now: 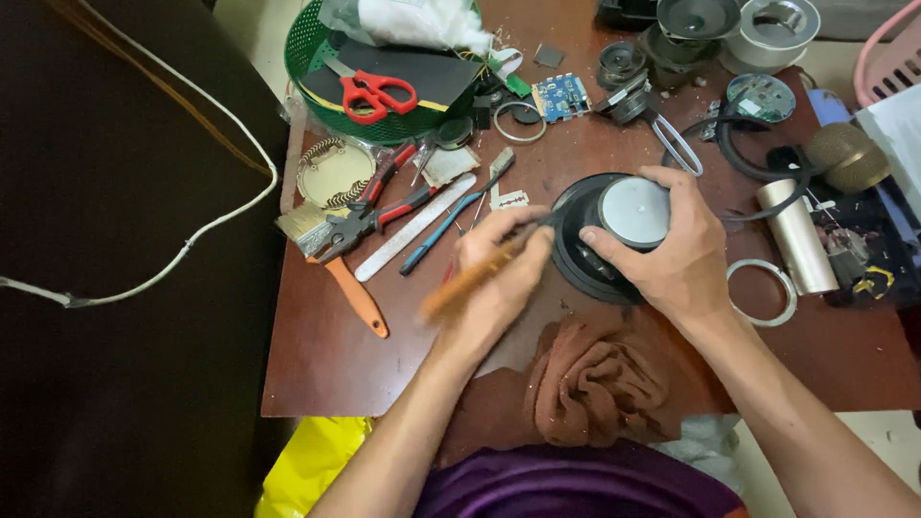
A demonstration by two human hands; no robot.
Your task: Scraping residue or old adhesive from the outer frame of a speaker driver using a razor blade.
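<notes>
- Two bare hands work over a reddish-brown table [326, 364], seen from above
- Right hand [672, 245] rests on a round black speaker [576, 254] lying magnet-up near the middle of the table; its fingers are clamped around the silver magnet cap [633, 211]
- Left hand [499, 264] has its fingers closed on a blurred wooden-handled brush [470, 278], whose tip meets the speaker's left rim
- Brown cloth [595, 379] lies bunched at the near table edge, just below the speaker
- Left of the hands lie red-handled pliers [369, 216], a paintbrush [331, 259] and a blue-handled tool [441, 230]
- Green basket [307, 53] at the far edge carries red scissors [379, 94]
- Small blue circuit board [561, 96] and loose speaker parts sit beyond the speaker
- Gold cylinder [794, 235] and a white ring [763, 293] lie to the right
</notes>
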